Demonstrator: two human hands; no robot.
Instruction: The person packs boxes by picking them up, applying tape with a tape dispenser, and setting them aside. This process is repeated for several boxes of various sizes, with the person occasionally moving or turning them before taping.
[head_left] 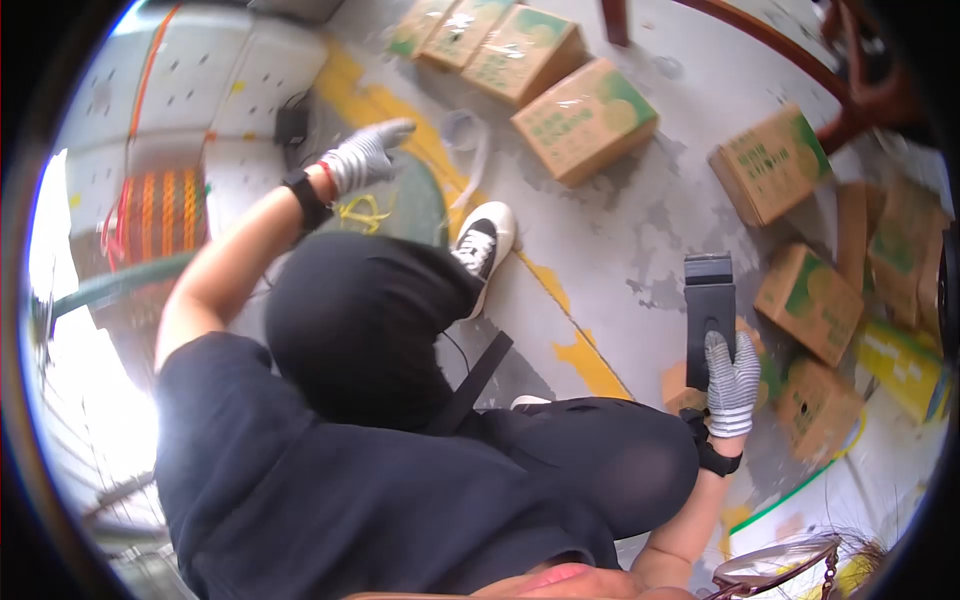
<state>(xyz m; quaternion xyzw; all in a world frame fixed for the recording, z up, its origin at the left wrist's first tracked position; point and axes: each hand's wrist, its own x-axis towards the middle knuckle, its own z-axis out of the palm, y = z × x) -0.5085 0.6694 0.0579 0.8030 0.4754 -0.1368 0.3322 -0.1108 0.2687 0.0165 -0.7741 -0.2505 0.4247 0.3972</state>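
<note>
My left hand [372, 158], in a grey-and-white striped glove, reaches out with its fingers extended and nothing in them. It is over the edge of a round green surface [420, 195] that has yellow strapping [362, 213] on it. On the right, my right hand [733, 388], gloved alike, grips a flat black handheld tool [711, 300] with a wider, shiny head pointing away from me. Cardboard boxes [808, 302] with green print lie just beyond that hand, and part of another carton [678, 385] shows behind the tool.
More printed cartons [585, 120] line the far side of the floor, with one [770, 163] standing apart. A roll of clear tape [462, 130] lies near my shoe [485, 250]. Wooden furniture legs [615, 22] stand at the back. Orange rope [160, 215] is at left.
</note>
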